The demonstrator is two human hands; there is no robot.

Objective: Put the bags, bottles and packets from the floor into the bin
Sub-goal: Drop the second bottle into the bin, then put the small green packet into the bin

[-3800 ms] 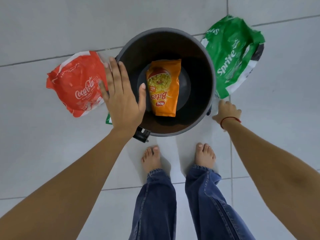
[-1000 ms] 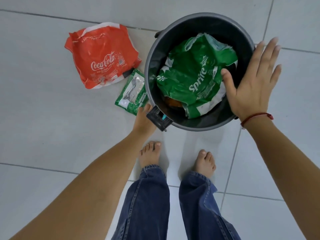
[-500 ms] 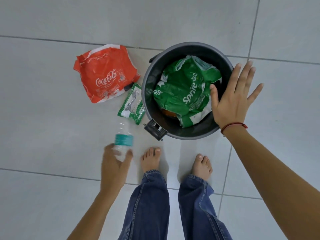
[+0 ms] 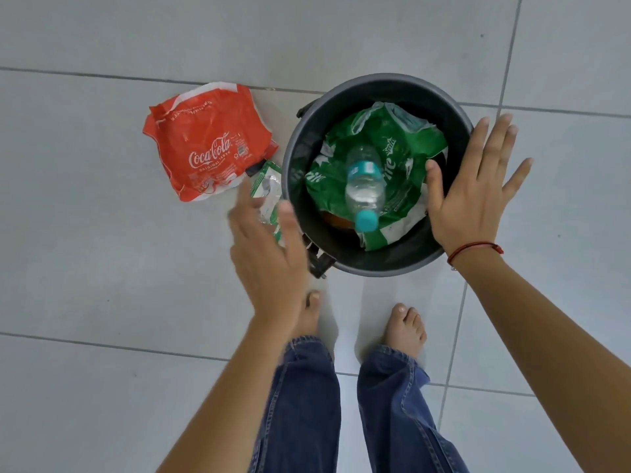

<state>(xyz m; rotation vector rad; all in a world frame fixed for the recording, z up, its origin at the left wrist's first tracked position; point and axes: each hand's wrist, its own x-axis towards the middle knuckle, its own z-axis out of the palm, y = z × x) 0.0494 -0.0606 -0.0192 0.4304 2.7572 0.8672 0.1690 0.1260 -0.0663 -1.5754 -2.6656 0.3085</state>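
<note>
While my left hand (image 4: 269, 264) hangs open and empty above the tiled floor (image 4: 85, 285), fingers spread and blurred, the small green-and-clear packet (image 4: 268, 187) lies just past my fingertips, partly hidden behind them, so I cannot tell whether I touch it. Beyond that packet, further out from the same hand and a little to its left, the red Coca-Cola bag (image 4: 208, 145) lies crumpled on the floor, its near corner right against the packet. Both sit outside the bin, just beside its wall.

To the right of my left hand stands the round dark grey bin (image 4: 341, 254), its clasp just off my thumb side. My right hand (image 4: 473, 196) is open as well, palm down, fingers fanned, holding nothing; it hovers over the bin's right rim, with a red thread bracelet (image 4: 474, 250) at the wrist. Between my two hands, inside the bin, the green Sprite bag (image 4: 406, 155) lies rumpled, and on top of it rests a clear plastic water bottle (image 4: 363, 186) with a teal label, its teal cap pointing back toward me. A sliver of an orange packet (image 4: 336, 220) shows under the green bag, near the cap. Neither hand touches the bottle. Below my hands are my bare feet and blue jeans (image 4: 307, 404).
</note>
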